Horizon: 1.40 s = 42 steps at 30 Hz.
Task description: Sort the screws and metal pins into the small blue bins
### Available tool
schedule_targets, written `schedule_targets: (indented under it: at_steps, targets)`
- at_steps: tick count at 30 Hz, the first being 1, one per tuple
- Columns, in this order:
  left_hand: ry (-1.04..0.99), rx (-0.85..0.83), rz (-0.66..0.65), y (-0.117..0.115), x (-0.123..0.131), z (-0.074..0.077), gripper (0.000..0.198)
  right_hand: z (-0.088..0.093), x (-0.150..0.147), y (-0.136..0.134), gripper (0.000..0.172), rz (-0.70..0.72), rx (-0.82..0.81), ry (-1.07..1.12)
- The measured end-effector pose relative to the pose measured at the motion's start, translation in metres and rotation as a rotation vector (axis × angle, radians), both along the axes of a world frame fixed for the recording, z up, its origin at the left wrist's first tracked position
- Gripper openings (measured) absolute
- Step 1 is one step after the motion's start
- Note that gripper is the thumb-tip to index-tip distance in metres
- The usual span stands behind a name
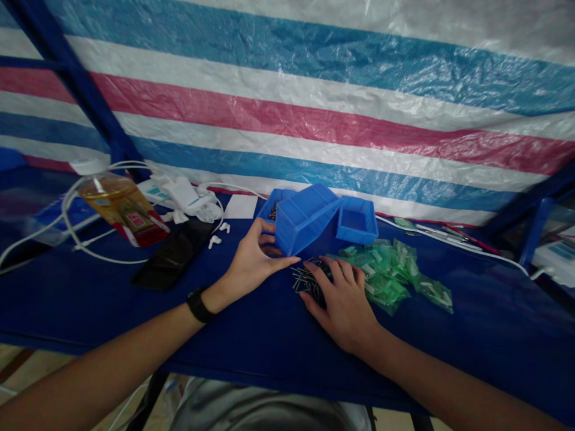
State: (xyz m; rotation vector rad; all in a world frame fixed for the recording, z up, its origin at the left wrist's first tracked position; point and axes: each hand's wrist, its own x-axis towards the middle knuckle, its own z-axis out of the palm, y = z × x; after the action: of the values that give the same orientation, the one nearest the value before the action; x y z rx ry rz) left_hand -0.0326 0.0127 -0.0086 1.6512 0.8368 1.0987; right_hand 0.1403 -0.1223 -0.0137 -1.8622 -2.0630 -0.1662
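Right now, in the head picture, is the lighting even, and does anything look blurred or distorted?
In the head view, light is soft and even, with faint shadows under the left hand and right hand; slight glare marks the green plastic packets; the wide lens slants the blue, white and red striped tarpaulin; the small dark metal pins look soft.

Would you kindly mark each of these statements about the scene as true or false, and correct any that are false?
1. The left hand holds a tilted blue plastic bin. True.
2. The black wristband is on the right wrist. False: the black wristband is on the left wrist.
3. The right hand rests on a pile of dark metal fasteners. True.
4. The green plastic packets lie inside a blue bin. False: the green plastic packets lie on the blue table cover.
5. A striped tarpaulin hangs behind the table. True.
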Motion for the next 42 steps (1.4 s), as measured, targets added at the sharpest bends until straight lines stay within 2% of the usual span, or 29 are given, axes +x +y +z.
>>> schedule_targets:
  at_steps: [7,11,13,16,19,21,26,32,37,40,42]
  targets:
    - [-0.042,-0.027,0.052,-0.001,-0.003,0.013,0.07,0.0,0.0,0.0,0.046,0.02,0.018,0.005]
    - [-0.062,0.076,0.163,0.013,0.001,0.036,0.057,-0.002,0.001,0.0,0.047,0.04,0.051,0.016]
    - [-0.029,0.075,0.174,0.026,0.011,0.05,0.054,-0.003,0.001,0.0,0.047,0.06,0.065,0.009]
    - [0.191,0.061,0.141,0.049,0.032,0.067,0.045,-0.001,0.0,0.002,0.048,0.092,0.069,-0.01]
    - [0.644,0.325,0.24,0.065,0.054,0.075,0.033,0.002,-0.002,0.005,0.051,0.179,0.06,-0.051]
    - [0.863,0.485,0.29,0.069,0.065,0.076,0.03,0.004,-0.003,0.007,0.052,0.241,0.039,-0.071]
    - [1.002,0.617,0.303,0.066,0.082,0.076,0.034,0.006,-0.003,0.008,0.049,0.228,-0.031,-0.026]
    - [1.098,0.687,0.24,0.064,0.094,0.075,0.032,0.008,-0.005,0.005,0.048,0.219,0.013,-0.07]
    - [1.073,0.784,0.233,0.054,0.084,0.073,0.033,0.009,-0.004,0.006,0.049,0.232,0.014,-0.093]
    - [1.007,0.804,0.271,0.057,0.062,0.082,0.034,0.009,-0.004,0.006,0.045,0.226,-0.018,-0.074]
    - [0.915,0.759,0.307,0.056,0.043,0.092,0.031,0.01,-0.005,0.005,0.043,0.221,-0.03,-0.065]
